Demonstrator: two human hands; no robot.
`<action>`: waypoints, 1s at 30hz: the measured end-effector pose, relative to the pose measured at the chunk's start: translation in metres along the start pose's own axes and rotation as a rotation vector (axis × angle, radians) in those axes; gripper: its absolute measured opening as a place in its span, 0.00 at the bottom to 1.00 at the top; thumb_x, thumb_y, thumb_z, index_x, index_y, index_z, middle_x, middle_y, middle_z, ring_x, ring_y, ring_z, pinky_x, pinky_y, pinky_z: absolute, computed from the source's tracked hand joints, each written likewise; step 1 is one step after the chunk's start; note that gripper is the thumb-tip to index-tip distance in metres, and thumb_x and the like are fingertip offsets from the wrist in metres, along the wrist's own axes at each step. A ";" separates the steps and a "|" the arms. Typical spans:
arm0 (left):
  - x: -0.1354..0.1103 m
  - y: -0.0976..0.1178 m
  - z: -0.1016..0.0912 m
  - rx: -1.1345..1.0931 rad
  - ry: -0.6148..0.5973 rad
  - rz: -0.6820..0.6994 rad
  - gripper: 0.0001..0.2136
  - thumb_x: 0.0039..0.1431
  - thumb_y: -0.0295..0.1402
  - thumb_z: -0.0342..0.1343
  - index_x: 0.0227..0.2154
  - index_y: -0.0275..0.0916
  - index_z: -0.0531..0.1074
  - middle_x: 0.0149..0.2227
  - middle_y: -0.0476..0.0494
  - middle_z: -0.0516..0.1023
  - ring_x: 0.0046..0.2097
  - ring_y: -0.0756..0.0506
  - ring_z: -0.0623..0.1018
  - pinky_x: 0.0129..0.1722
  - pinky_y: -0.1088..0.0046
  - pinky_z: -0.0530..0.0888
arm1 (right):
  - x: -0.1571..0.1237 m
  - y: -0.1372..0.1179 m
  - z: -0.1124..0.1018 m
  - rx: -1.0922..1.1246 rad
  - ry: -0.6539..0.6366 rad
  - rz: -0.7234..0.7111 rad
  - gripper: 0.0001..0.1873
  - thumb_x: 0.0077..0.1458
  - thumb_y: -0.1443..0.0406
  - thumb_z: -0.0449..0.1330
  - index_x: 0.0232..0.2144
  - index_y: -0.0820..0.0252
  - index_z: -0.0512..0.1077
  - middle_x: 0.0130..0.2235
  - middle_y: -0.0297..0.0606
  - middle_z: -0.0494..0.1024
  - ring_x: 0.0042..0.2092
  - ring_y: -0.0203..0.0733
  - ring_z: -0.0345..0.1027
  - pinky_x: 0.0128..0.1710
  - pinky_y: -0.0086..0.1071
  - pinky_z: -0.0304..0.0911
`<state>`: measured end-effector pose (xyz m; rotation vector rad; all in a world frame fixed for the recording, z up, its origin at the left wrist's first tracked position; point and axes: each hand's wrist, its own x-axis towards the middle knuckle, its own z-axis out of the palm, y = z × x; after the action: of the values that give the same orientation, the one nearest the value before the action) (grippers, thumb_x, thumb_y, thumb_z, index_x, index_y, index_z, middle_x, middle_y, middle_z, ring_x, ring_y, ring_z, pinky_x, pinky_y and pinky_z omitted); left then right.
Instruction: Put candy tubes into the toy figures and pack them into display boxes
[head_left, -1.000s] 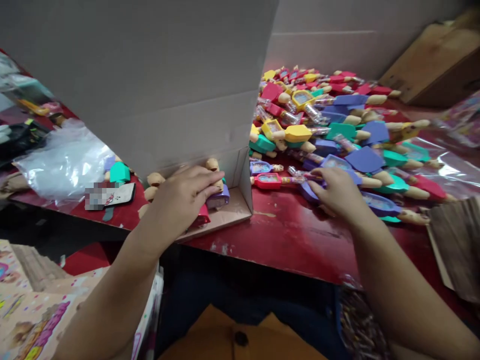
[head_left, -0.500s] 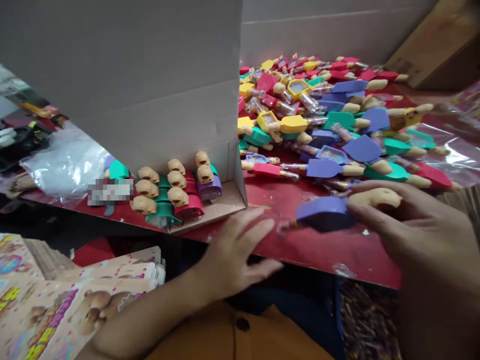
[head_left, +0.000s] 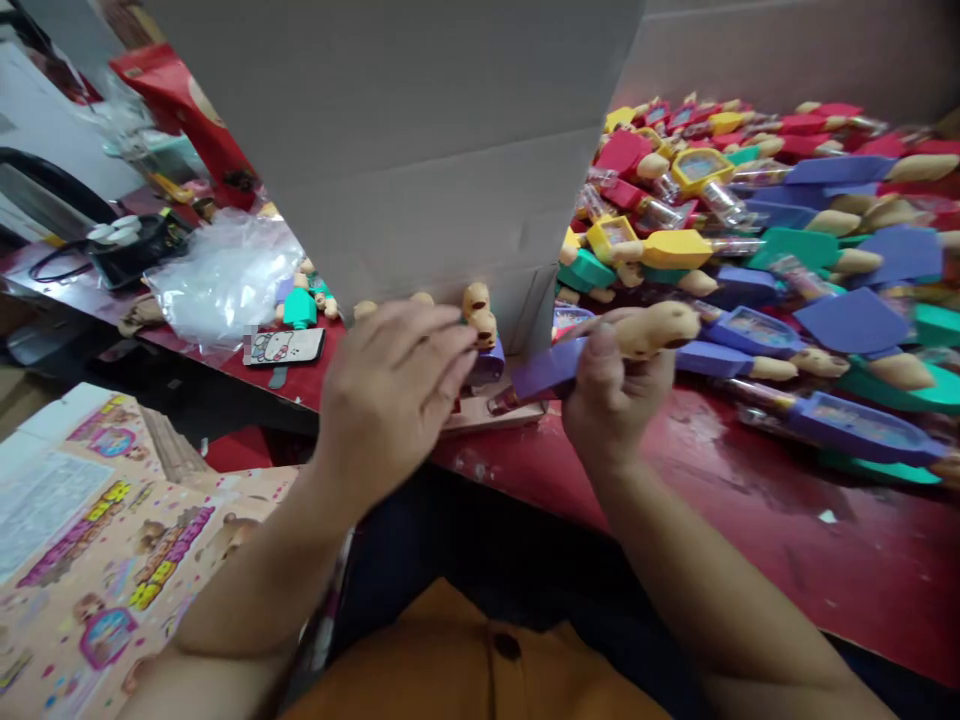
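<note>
My right hand [head_left: 611, 395] is closed round a purple toy [head_left: 551, 368] with a tan fist-shaped end [head_left: 660, 328], held just right of the open grey cardboard box [head_left: 420, 150]. My left hand [head_left: 390, 385] hovers in front of the box mouth with fingers stretched out and slightly curled, holding nothing, and covers most of the toys standing inside. Tan fist heads [head_left: 480, 312] and a purple toy body [head_left: 489, 365] of the packed row show past its fingers.
A large heap of red, yellow, green and purple toys [head_left: 757, 240] covers the red table [head_left: 750, 510] on the right. A clear plastic bag [head_left: 225, 275] and a phone [head_left: 285, 347] lie left of the box. Printed flat cartons [head_left: 97, 540] lie at lower left.
My right hand carried the purple toy left, up to the box mouth. My left hand rose from the table edge to the front of the box, covering the packed toys. The view swung left.
</note>
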<state>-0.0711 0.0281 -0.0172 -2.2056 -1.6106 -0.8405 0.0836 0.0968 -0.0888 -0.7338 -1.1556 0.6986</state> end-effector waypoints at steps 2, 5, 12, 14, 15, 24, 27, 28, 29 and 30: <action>0.008 -0.020 -0.001 0.040 -0.087 0.034 0.14 0.63 0.37 0.43 0.43 0.41 0.71 0.50 0.45 0.73 0.54 0.44 0.70 0.54 0.62 0.66 | -0.005 0.008 0.007 -0.060 -0.039 -0.037 0.07 0.53 0.59 0.57 0.28 0.55 0.64 0.26 0.31 0.65 0.27 0.36 0.61 0.29 0.33 0.60; 0.011 -0.035 0.006 0.073 -0.205 0.054 0.17 0.64 0.39 0.40 0.46 0.38 0.71 0.52 0.43 0.72 0.55 0.42 0.68 0.53 0.59 0.66 | -0.014 0.012 0.010 -0.143 -0.104 -0.042 0.08 0.53 0.59 0.56 0.27 0.55 0.64 0.27 0.33 0.67 0.28 0.38 0.62 0.29 0.35 0.61; 0.007 -0.036 0.010 0.099 -0.221 0.056 0.18 0.64 0.38 0.39 0.47 0.38 0.71 0.53 0.42 0.70 0.55 0.39 0.69 0.51 0.55 0.67 | 0.013 0.017 -0.035 -0.351 0.085 0.038 0.11 0.52 0.56 0.55 0.32 0.55 0.59 0.29 0.31 0.65 0.28 0.37 0.61 0.31 0.34 0.60; 0.007 -0.037 0.010 0.112 -0.215 0.070 0.18 0.64 0.38 0.39 0.47 0.38 0.70 0.53 0.42 0.70 0.55 0.39 0.69 0.51 0.55 0.67 | 0.029 0.032 -0.063 -0.596 0.026 0.171 0.14 0.49 0.54 0.56 0.32 0.57 0.61 0.29 0.32 0.65 0.30 0.39 0.61 0.33 0.35 0.60; 0.007 -0.038 0.010 0.121 -0.213 0.078 0.18 0.64 0.38 0.39 0.47 0.38 0.70 0.53 0.42 0.70 0.56 0.39 0.68 0.52 0.55 0.67 | 0.037 0.042 -0.076 -0.694 -0.064 0.246 0.15 0.47 0.53 0.56 0.32 0.58 0.62 0.28 0.33 0.66 0.30 0.40 0.61 0.33 0.36 0.60; 0.004 -0.042 0.012 0.173 -0.181 0.143 0.19 0.64 0.37 0.38 0.49 0.36 0.69 0.53 0.42 0.70 0.55 0.40 0.69 0.52 0.57 0.66 | 0.026 0.036 -0.039 -0.769 -0.231 -0.096 0.14 0.52 0.57 0.56 0.35 0.62 0.66 0.36 0.44 0.70 0.40 0.46 0.63 0.43 0.41 0.58; 0.006 -0.044 0.013 0.191 -0.161 0.180 0.20 0.65 0.37 0.36 0.49 0.34 0.69 0.52 0.40 0.71 0.53 0.40 0.70 0.51 0.58 0.66 | 0.004 0.018 0.010 -0.631 -0.565 -0.224 0.15 0.56 0.56 0.53 0.37 0.64 0.67 0.35 0.43 0.70 0.36 0.43 0.63 0.33 0.34 0.60; 0.006 -0.044 0.013 0.198 -0.155 0.190 0.21 0.65 0.37 0.36 0.49 0.33 0.69 0.52 0.39 0.71 0.53 0.40 0.71 0.51 0.58 0.66 | -0.001 0.017 0.022 -0.647 -0.570 -0.254 0.16 0.57 0.56 0.53 0.37 0.65 0.67 0.34 0.45 0.70 0.35 0.45 0.62 0.32 0.36 0.60; 0.006 -0.045 0.013 0.204 -0.150 0.201 0.21 0.65 0.37 0.35 0.49 0.32 0.69 0.51 0.39 0.72 0.53 0.39 0.71 0.50 0.58 0.66 | -0.004 0.017 0.032 -0.673 -0.566 -0.277 0.16 0.57 0.56 0.52 0.36 0.65 0.68 0.33 0.45 0.70 0.34 0.46 0.61 0.31 0.37 0.59; 0.007 -0.045 0.014 0.212 -0.149 0.214 0.21 0.65 0.37 0.35 0.49 0.32 0.69 0.51 0.38 0.72 0.53 0.39 0.71 0.50 0.58 0.66 | -0.005 0.017 0.038 -0.684 -0.532 -0.296 0.16 0.57 0.56 0.51 0.35 0.65 0.68 0.32 0.45 0.71 0.34 0.46 0.60 0.31 0.37 0.58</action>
<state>-0.1078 0.0559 -0.0289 -2.2785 -1.4188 -0.4346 0.0439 0.1084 -0.0958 -0.9393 -1.9941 0.2309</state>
